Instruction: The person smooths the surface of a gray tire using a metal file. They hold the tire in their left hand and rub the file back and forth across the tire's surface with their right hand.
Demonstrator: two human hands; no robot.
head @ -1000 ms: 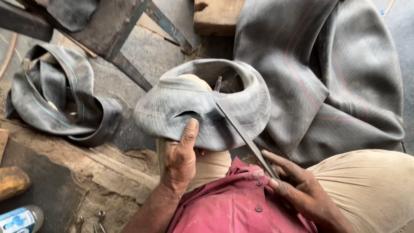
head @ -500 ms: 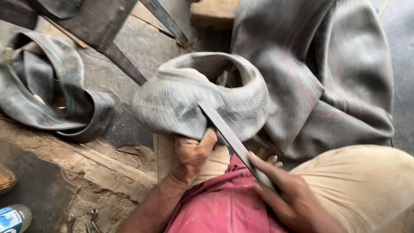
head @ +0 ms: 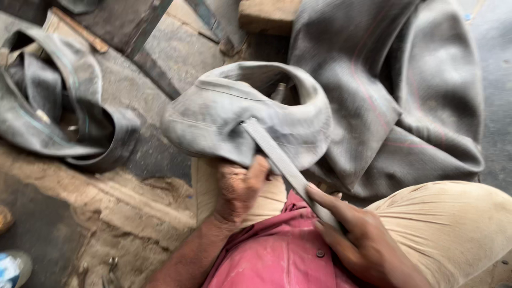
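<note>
Gripping tube (head: 224, 114) edge, left hand (head: 240, 186), right hand (head: 357, 234) pinching strip (head: 288, 165)

Matt grey rubber tube (head: 234, 114), dull flat strip (head: 282, 165), rough dusty floor (head: 122, 197).

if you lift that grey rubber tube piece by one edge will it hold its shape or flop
Probably flop: the grey rubber tube piece already folds and sags over the knee. The narrow strip stretched from it toward the right hand suggests it gives under pull. Its dusty, matte surface likely grips rather than slips where the left hand holds its edge.
</note>
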